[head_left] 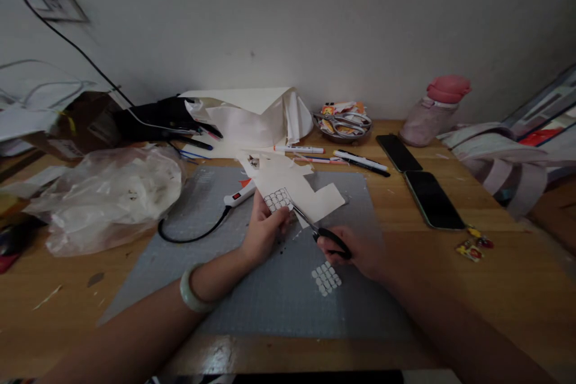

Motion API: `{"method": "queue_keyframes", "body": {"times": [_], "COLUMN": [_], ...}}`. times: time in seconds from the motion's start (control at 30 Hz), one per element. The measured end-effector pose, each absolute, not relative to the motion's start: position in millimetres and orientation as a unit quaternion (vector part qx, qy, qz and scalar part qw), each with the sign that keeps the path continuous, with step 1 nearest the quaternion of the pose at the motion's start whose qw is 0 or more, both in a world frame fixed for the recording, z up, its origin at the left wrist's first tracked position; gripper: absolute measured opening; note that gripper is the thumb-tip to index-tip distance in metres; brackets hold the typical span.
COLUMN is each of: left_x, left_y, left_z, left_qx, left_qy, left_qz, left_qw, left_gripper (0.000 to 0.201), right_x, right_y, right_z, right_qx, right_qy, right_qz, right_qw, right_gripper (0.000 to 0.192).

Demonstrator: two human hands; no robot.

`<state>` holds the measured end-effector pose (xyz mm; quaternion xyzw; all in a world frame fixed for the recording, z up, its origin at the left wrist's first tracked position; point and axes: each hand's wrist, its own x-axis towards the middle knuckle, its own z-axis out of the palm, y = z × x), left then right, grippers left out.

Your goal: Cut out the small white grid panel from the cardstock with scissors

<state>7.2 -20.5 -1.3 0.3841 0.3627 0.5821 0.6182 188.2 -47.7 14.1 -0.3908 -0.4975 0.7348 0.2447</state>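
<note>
At the far left of your table, a crumpled plastic bag [121, 198] lies beside the grey cutting mat [153, 282] and reaches over its edge. On your left wrist you wear a pale bracelet [193, 291]. Next, a white tool [240, 194] with a red switch and a black cable lies on the mat, behind your left hand [263, 231]. This hand is clamped on a small patterned piece [278, 198], with the thumb pressing at its lower edge. The piece bears rows of rounded shapes with dark outlines, and it is above the mat, in front of a larger cut white paper [288, 174]. At its right edge are the tips of the scissors [318, 231]; I cannot tell if the blades are parted. A second patterned piece [326, 279] lies flat on the mat, nearer to you. Your right hand [353, 250] is closed around the black handles of the scissors. Further to the right, two dark phones [434, 199] lie on the wood, and a pink-capped bottle [429, 117] stands behind them.
</note>
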Motion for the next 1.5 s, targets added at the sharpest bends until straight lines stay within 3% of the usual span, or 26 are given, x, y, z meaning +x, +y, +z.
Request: {"method": "queue_keyframes", "body": {"times": [0.33, 0.57, 1.03, 1.5], "left_x": [6, 6, 6, 7], "left_y": [-22, -19, -20, -21], "left_z": [1, 3, 5, 4], "left_qx": [0.412, 0.413, 0.395, 0.385], "left_qy": [0.347, 0.338, 0.328, 0.326], "left_qz": [0.552, 0.54, 0.525, 0.523], "left_qw": [0.637, 0.65, 0.678, 0.687], "left_gripper": [0.067, 0.057, 0.064, 0.049], "right_x": [190, 193, 196, 199], "right_y": [-51, -49, -48, -45], "right_z": [23, 19, 20, 19], "right_qx": [-0.426, -0.431, -0.425, -0.42], "right_qy": [-0.504, -0.495, -0.486, -0.506], "right_qz": [0.711, 0.716, 0.731, 0.727], "right_qw": [0.243, 0.238, 0.222, 0.196], "right_gripper": [0.039, 0.036, 0.041, 0.036]}}
